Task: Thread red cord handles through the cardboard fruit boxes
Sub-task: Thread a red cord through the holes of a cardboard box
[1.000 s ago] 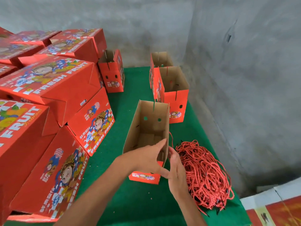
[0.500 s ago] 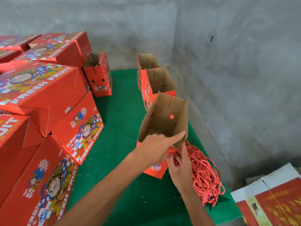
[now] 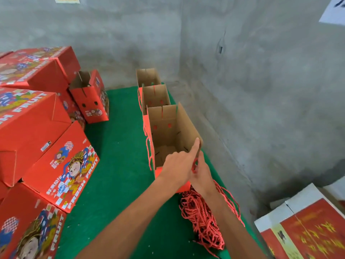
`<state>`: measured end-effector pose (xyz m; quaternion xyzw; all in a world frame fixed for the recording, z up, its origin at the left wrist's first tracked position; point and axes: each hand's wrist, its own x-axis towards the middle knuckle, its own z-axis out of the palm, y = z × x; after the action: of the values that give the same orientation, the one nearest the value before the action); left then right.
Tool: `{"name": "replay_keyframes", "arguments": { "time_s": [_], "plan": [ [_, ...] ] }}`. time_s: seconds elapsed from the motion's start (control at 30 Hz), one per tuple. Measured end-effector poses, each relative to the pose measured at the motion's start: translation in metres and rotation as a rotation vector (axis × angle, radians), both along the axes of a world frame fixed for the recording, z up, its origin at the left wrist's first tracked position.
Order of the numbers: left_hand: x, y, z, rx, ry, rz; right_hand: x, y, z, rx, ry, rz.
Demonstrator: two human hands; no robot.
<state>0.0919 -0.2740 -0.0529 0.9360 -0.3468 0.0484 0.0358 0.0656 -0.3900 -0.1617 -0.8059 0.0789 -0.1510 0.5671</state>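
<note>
The green-covered counter [image 3: 119, 165] carries everything, set into a corner of grey concrete walls. Along its left edge stands a stack of large closed "FRESH FRUIT" cartons [image 3: 61, 165], with one small open box [image 3: 91, 101] leaning against them toward the far left corner. Down the right side runs a line of three small open boxes: two far boxes [image 3: 151, 90], then the nearest box [image 3: 168, 135], open side up, brown inside with two red-rimmed holes in its far wall. A red cord [image 3: 148, 156] already hangs down its left outer wall, so by the look of it one handle is in.

At the near right edge lies the heap of red cord handles [image 3: 203, 221], spilling partly over the edge.

The left hand [image 3: 179, 167] rests on the nearest box's near rim, forefinger stretched out along the right wall's top corner, its grip relaxed and holding nothing. The right hand [image 3: 201, 176] sits just beside it against the box's right outer wall, its grip pinching a loop of cord [image 3: 194, 166] between the fingers.

The step in hand seems to be threading the second handle on the right wall. Next, the cord end likely has to find that wall's hole, hidden here behind the hands, while the left hand steadies the light box against tipping.
</note>
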Motion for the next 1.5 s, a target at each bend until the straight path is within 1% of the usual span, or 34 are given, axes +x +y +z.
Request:
{"name": "replay_keyframes", "arguments": {
  "time_s": [0.2,0.27,0.3,0.37,0.43,0.53,0.63,0.7,0.77,0.83,0.93,1.0,1.03,1.1,1.17,1.23,1.3,1.4,1.5],
  "plan": [
    [0.06,-0.001,-0.004,-0.022,0.07,0.021,0.046,-0.005,0.008,-0.152,0.015,0.024],
    [0.082,0.002,-0.007,-0.013,0.078,0.045,0.057,-0.01,0.006,-0.224,0.059,0.028],
    [0.092,0.002,-0.009,0.001,0.08,0.059,0.061,-0.014,0.002,-0.248,0.119,0.017],
    [0.109,0.002,-0.014,0.024,0.091,0.086,0.062,-0.02,-0.012,-0.302,0.3,0.01],
    [0.124,-0.002,-0.017,0.015,0.096,0.105,0.056,-0.025,-0.032,-0.421,0.463,0.067],
    [0.147,-0.01,-0.02,-0.035,0.114,0.096,0.043,-0.023,-0.059,-0.599,0.581,0.197],
    [0.164,-0.015,-0.024,-0.055,0.115,0.088,0.038,-0.019,-0.077,-0.785,0.573,0.241],
    [0.173,-0.016,-0.027,-0.061,0.116,0.102,0.04,-0.014,-0.082,-0.867,0.584,0.273],
    [0.18,-0.013,-0.029,-0.065,0.131,0.102,0.042,-0.009,-0.087,-0.927,0.583,0.268],
    [0.19,-0.007,-0.027,-0.075,0.137,0.058,0.043,-0.005,-0.092,-0.981,0.564,0.251],
    [0.205,0.014,-0.015,-0.143,0.134,-0.002,0.051,0.005,-0.094,-1.025,0.51,0.231],
    [0.212,0.033,-0.006,-0.254,0.074,-0.052,0.064,0.018,-0.086,-0.995,0.436,0.241],
    [0.216,0.044,-0.002,-0.322,0.012,-0.091,0.073,0.027,-0.079,-0.945,0.402,0.24],
    [0.223,0.068,0.003,-0.424,-0.132,-0.147,0.096,0.051,-0.059,-0.794,0.35,0.237],
    [0.237,0.093,0.008,-0.461,-0.212,-0.137,0.121,0.081,-0.038,-0.64,0.291,0.286],
    [0.253,0.12,0.013,-0.462,-0.225,-0.069,0.144,0.114,-0.018,-0.527,0.209,0.368],
    [0.276,0.149,0.019,-0.435,-0.235,0.015,0.169,0.149,0.003,-0.447,0.117,0.386],
    [0.322,0.188,0.026,-0.343,-0.203,0.21,0.215,0.195,0.031,-0.3,-0.057,0.306],
    [0.374,0.218,0.033,-0.282,-0.133,0.427,0.27,0.222,0.06,-0.138,-0.107,0.213]
  ]
}}
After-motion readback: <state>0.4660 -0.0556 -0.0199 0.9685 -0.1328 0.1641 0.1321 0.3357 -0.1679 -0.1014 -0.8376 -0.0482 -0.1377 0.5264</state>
